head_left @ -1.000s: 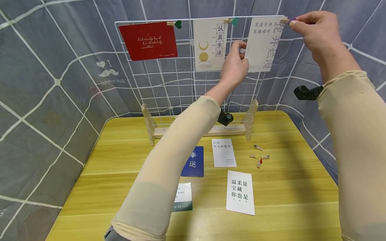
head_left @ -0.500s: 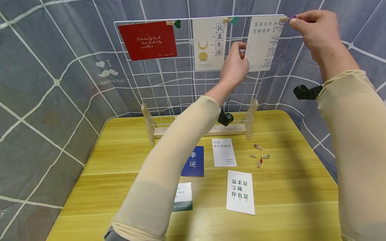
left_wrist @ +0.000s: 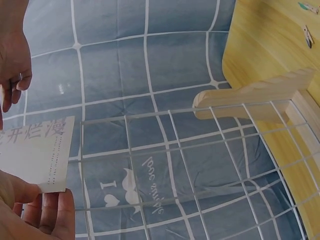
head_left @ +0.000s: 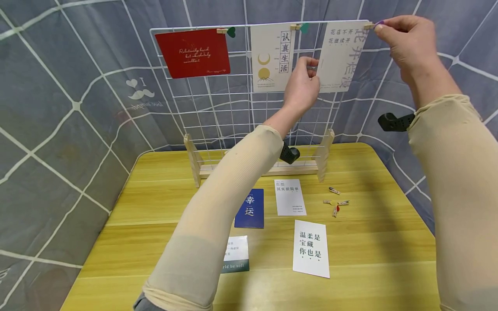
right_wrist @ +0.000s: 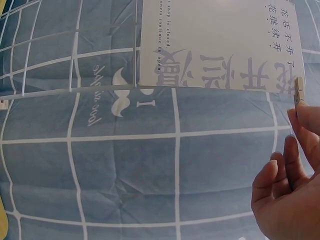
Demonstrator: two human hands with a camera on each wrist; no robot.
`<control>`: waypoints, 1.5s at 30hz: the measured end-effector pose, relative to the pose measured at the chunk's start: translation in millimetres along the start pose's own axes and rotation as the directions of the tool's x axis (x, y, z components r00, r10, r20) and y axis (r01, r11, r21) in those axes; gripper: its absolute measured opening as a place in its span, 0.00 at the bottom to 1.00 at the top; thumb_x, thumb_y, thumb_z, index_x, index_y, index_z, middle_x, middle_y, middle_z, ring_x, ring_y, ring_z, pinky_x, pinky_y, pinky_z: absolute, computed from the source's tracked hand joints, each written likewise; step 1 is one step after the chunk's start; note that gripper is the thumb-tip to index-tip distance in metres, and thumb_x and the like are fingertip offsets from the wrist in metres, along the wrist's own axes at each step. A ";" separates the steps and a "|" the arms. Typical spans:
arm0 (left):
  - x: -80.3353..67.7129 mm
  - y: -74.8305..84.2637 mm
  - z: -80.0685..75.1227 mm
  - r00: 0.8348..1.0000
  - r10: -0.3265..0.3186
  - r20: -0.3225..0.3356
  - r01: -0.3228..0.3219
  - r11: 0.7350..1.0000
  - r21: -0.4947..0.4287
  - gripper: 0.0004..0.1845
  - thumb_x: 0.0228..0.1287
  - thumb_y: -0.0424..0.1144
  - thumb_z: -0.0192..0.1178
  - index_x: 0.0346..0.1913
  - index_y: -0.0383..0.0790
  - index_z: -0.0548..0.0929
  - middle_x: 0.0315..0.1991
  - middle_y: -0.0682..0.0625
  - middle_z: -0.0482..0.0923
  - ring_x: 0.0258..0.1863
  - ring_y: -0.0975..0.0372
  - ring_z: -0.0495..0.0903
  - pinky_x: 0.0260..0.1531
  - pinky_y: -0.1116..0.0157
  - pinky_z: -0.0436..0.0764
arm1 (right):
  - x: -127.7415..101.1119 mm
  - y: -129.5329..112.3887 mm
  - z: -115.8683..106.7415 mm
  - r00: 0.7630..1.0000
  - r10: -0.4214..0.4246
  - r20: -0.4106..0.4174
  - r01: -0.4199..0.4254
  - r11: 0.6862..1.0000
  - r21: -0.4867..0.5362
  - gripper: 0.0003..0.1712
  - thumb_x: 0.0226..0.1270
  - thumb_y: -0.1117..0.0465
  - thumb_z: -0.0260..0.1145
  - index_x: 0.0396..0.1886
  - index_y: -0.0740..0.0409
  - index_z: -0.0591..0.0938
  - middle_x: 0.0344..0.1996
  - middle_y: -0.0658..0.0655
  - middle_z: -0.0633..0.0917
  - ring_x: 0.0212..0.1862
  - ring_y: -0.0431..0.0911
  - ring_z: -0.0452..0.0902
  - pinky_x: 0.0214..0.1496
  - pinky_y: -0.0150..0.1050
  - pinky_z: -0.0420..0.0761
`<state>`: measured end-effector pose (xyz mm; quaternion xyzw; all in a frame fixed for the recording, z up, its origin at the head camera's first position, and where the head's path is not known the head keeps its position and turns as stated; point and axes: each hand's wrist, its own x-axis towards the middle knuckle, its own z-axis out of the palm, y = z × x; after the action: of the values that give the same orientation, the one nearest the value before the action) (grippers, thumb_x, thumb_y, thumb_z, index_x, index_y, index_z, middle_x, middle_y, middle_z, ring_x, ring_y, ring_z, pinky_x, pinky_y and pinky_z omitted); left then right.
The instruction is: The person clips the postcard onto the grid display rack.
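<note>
A white card with grey lettering hangs at the top right of the white wire grid. My left hand pinches the card's lower left edge between thumb and fingers. At the card's top right corner, my right hand pinches a small wooden clothespin with a purple tip against the grid's top wire. The left wrist view shows the card's corner held by my left hand. In the right wrist view, the clothespin sits at the card's edge, above my right hand.
A red card and a cream card are clipped along the grid's top wire. On the yellow table lie a blue card, two white cards, a teal-edged card and several loose clothespins.
</note>
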<state>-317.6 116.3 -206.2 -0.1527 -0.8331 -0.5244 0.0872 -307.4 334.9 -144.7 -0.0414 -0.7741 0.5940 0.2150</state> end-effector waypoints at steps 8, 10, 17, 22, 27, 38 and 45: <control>-2.1 -6.1 -3.2 1.000 0.008 -0.028 -0.009 1.000 -0.029 0.17 0.77 0.32 0.52 0.63 0.49 0.74 0.47 0.58 0.77 0.43 0.70 0.76 0.34 0.73 0.73 | -0.3 2.3 -0.6 1.000 -0.006 -0.001 0.006 0.999 0.050 0.17 0.72 0.54 0.70 0.57 0.50 0.87 0.44 0.43 0.73 0.44 0.35 0.62 0.38 0.26 0.65; -3.5 -8.2 -4.4 0.999 0.015 -0.029 -0.016 0.999 -0.045 0.17 0.77 0.31 0.52 0.63 0.48 0.73 0.47 0.57 0.78 0.43 0.70 0.76 0.33 0.73 0.73 | -0.3 3.6 -1.3 1.000 -0.003 -0.006 0.004 0.998 0.069 0.16 0.72 0.53 0.69 0.56 0.49 0.87 0.44 0.44 0.73 0.43 0.36 0.64 0.38 0.26 0.66; -9.7 -14.8 -9.7 0.999 0.038 -0.034 -0.040 0.998 -0.045 0.16 0.77 0.32 0.53 0.63 0.46 0.73 0.48 0.57 0.77 0.45 0.69 0.76 0.36 0.74 0.74 | -3.0 8.4 -5.5 0.999 0.044 -0.011 -0.043 0.994 0.096 0.16 0.72 0.52 0.69 0.55 0.49 0.88 0.43 0.44 0.74 0.42 0.36 0.66 0.36 0.26 0.67; -18.4 -21.3 -13.7 0.996 0.094 -0.006 -0.095 0.994 -0.056 0.16 0.76 0.33 0.54 0.62 0.42 0.73 0.48 0.54 0.76 0.46 0.67 0.76 0.40 0.74 0.74 | -8.5 15.5 -9.2 0.998 0.062 0.012 -0.063 0.997 0.050 0.18 0.73 0.51 0.68 0.58 0.49 0.87 0.45 0.42 0.75 0.43 0.36 0.67 0.37 0.26 0.68; -34.6 -31.9 -18.3 0.986 0.143 0.082 -0.139 0.989 -0.055 0.16 0.78 0.36 0.54 0.64 0.42 0.73 0.50 0.54 0.76 0.49 0.66 0.77 0.45 0.74 0.75 | -12.4 25.6 -11.4 0.997 0.069 0.043 -0.071 0.997 0.031 0.16 0.74 0.52 0.67 0.57 0.46 0.88 0.48 0.41 0.77 0.43 0.36 0.68 0.36 0.26 0.70; -70.5 -61.5 -34.2 0.964 0.163 0.211 -0.175 0.984 0.041 0.18 0.78 0.42 0.56 0.66 0.45 0.73 0.54 0.54 0.76 0.51 0.64 0.77 0.49 0.71 0.75 | -29.9 47.4 -14.2 0.990 0.080 0.113 -0.068 0.992 -0.107 0.18 0.75 0.49 0.65 0.60 0.44 0.86 0.45 0.37 0.80 0.44 0.36 0.69 0.38 0.27 0.71; -80.3 -82.8 -44.4 0.958 0.140 0.250 -0.167 0.982 0.090 0.21 0.77 0.42 0.56 0.68 0.45 0.72 0.58 0.51 0.76 0.52 0.63 0.77 0.50 0.69 0.76 | -42.7 67.6 -10.0 0.978 0.025 0.206 0.043 0.947 -0.318 0.24 0.77 0.46 0.60 0.67 0.47 0.82 0.48 0.37 0.78 0.49 0.36 0.68 0.41 0.29 0.68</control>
<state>-271.6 29.9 -281.5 -0.2746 -0.8508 -0.4468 0.0334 -277.9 349.8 -218.2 -0.0101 -0.8785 0.4605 0.1266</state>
